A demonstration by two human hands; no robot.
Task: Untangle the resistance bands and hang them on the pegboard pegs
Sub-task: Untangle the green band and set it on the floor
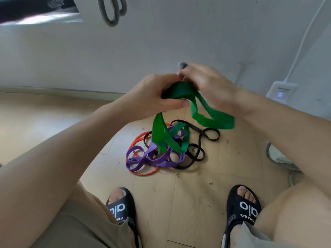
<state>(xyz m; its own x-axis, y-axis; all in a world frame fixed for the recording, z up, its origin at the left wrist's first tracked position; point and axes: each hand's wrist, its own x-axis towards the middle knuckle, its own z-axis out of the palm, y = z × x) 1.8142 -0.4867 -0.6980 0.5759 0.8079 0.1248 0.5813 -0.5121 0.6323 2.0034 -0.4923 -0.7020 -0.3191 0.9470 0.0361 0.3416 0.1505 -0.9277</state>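
Both hands grip the green band (180, 92) at chest height: the left hand (157, 93) has its fingers and thumb curled round a bunched fold of it, and the right hand (202, 83) pinches the same fold from the other side, blurred with motion. Holding it high and close together looks like a way to let the slack hang free and to find which loop runs through which.

Beneath them the floor (53, 122) is pale wood-look planking, smooth, and scattered with small dark flecks. A white wall (161, 42) rises behind it. A grey loop (112, 13) hangs at the top of the view, probably a band already on a peg, though no peg or pegboard is visible.

The green band is wide, flat and matte like rubber sheet. One loop sags to the right, and another tail drops straight into the pile on the floor, so it seems still caught there. That pile holds a purple band (152, 160), flat and narrower, coiled in several rings; a thin black band (197, 154) looping out to the right; and a slim orange band (141, 171) curving round the left and near edges. All three lie crossed over one another, still tangled.

A white power adapter (281, 90) with a small lit dot sits by the wall at right.
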